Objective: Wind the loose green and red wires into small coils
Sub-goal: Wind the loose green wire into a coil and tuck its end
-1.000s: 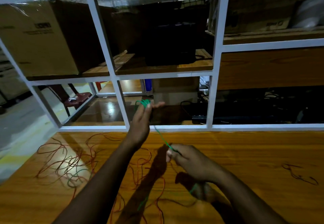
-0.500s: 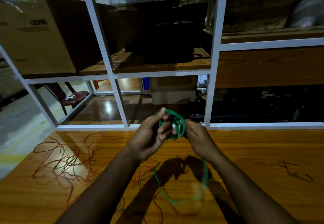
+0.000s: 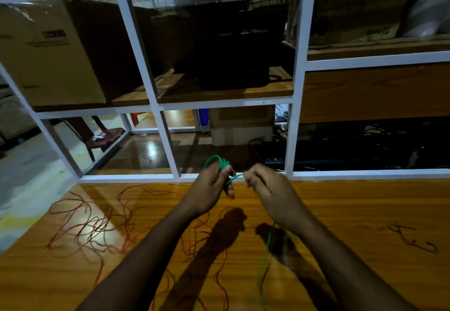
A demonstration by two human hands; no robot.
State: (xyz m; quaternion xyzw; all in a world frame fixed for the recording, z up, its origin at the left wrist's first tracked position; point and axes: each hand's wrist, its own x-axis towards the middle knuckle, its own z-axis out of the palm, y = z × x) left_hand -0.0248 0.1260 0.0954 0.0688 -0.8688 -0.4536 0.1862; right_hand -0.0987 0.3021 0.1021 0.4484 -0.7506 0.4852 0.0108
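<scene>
**Inspector:** Head view, both hands raised over the surface [image 3: 353,213], near its far edge. Report the left hand [image 3: 211,186].

**Assistant:** Fingers curled round a small green coil [image 3: 220,162]; the loops stand up above the knuckles. Thumb presses the strands against the fingers.

**Inspector:** Right hand [image 3: 266,189]?

**Assistant:** Fingers curled, pinching the green wire [image 3: 265,249]. A short taut run of it crosses the gap between the two hands. Below the right wrist the rest hangs down toward the near edge of the surface.

**Inspector:** Red wires [image 3: 97,223]?

**Assistant:** Loose and tangled on the surface, left of the left forearm, with more strands running under both forearms. Neither hand touches them.

**Inspector:** Anything else on the surface?

**Assistant:** A dark wire scrap [image 3: 411,237] lies at the right, well apart from the hands.

**Inspector:** Behind?

**Assistant:** A white frame [image 3: 298,67] rises at the far edge, with a carton [image 3: 43,50] on its left shelf. The middle shelf is too dark to make out.
</scene>
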